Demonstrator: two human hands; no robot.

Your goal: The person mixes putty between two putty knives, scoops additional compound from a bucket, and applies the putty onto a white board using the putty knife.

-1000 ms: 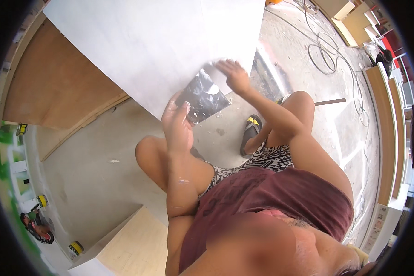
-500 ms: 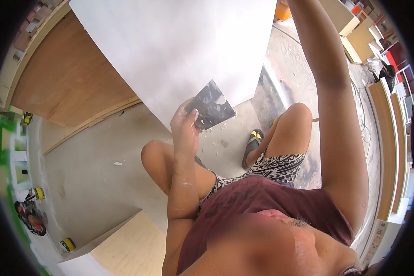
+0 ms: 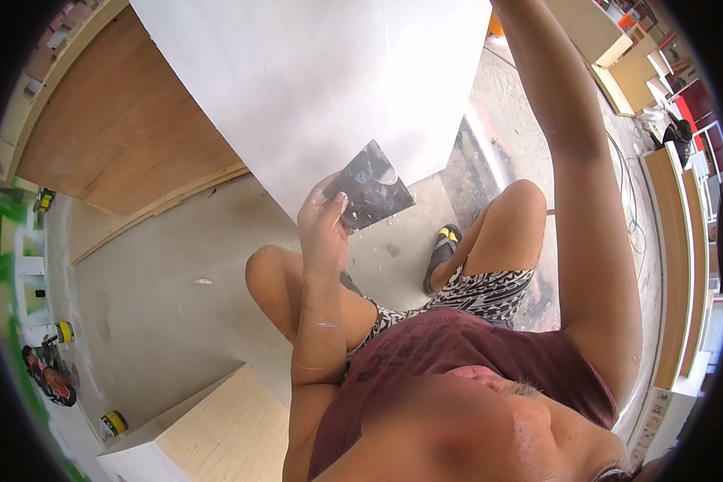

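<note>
My left hand (image 3: 323,215) is closed on a dark square putty board (image 3: 372,189), its thumb on top near one edge. White paste is smeared over the board, with a thicker patch near its far right edge. Just beyond the board rises a large white panel (image 3: 313,80), which runs out of the top of the picture. My right arm (image 3: 566,120) stretches up beside the panel's right side. The right hand lies past the top edge, so its fingers and anything in them are hidden.
A brown wooden panel with a pale frame (image 3: 128,120) stands at left. A plywood box (image 3: 225,426) is near my left elbow. Yellow-and-black tins (image 3: 114,423) and a power tool (image 3: 48,376) lie far left. Long white-and-wood boards (image 3: 673,249) and a cable (image 3: 636,233) are at right.
My right forearm has shifted slightly left at the top of the picture. The left hand keeps its hold on the putty board, almost unmoved.
</note>
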